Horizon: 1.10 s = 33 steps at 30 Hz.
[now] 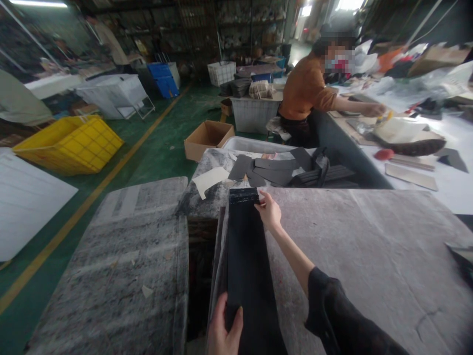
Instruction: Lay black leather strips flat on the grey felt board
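Observation:
A long black strip of sheet material (248,256) lies along the left edge of the grey worktable, running away from me. Its far end carries a band of dark, glossy ridges with whitish flecks. My right hand (269,211) is at the far right corner of the strip, thumb and fingers pinching its edge. Close to me, my left hand (225,328) grips the strip's left edge, with the thumb on top and the fingers at the side, partly hidden. The near end of the strip runs out of view.
Beyond the table, a white bin (258,144) holds dark grey cut pieces (273,170). A gap separates my table from another grey-covered table (148,266). A co-worker in a brown top (305,88) sits at a cluttered bench (454,182). A cardboard box (209,138) and yellow bin (70,145) stand on the floor.

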Each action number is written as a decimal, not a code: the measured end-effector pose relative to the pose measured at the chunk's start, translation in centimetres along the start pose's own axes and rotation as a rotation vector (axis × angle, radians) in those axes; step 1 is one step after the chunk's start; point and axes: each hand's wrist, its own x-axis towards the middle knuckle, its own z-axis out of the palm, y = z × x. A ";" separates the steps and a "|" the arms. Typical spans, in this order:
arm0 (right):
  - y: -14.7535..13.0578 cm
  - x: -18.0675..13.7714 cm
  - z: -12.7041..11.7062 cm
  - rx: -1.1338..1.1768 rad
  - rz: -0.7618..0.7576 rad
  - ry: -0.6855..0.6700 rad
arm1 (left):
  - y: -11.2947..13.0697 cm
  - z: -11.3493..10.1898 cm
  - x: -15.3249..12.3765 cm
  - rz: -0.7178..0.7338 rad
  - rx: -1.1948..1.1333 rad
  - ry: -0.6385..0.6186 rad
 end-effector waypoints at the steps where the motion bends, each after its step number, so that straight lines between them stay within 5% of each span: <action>1: 0.1 -0.1 0.0 0.036 -0.025 0.007 | 0.2 0.1 -0.2 0.035 -0.007 0.023; 5: 0.5 -0.2 0.2 0.146 -0.105 0.014 | 0.7 0.2 -0.4 0.085 -0.038 0.053; 16: -0.8 -0.5 0.7 -0.138 -0.005 0.012 | -0.1 0.7 0.1 0.019 -0.048 0.044; 24: -2.1 -0.7 0.8 -0.392 -0.041 0.013 | 2.0 0.4 -0.5 0.023 -0.055 0.042; 33: -1.7 -0.6 0.6 -0.401 -0.012 0.009 | 2.0 0.1 -1.7 0.006 -0.005 0.017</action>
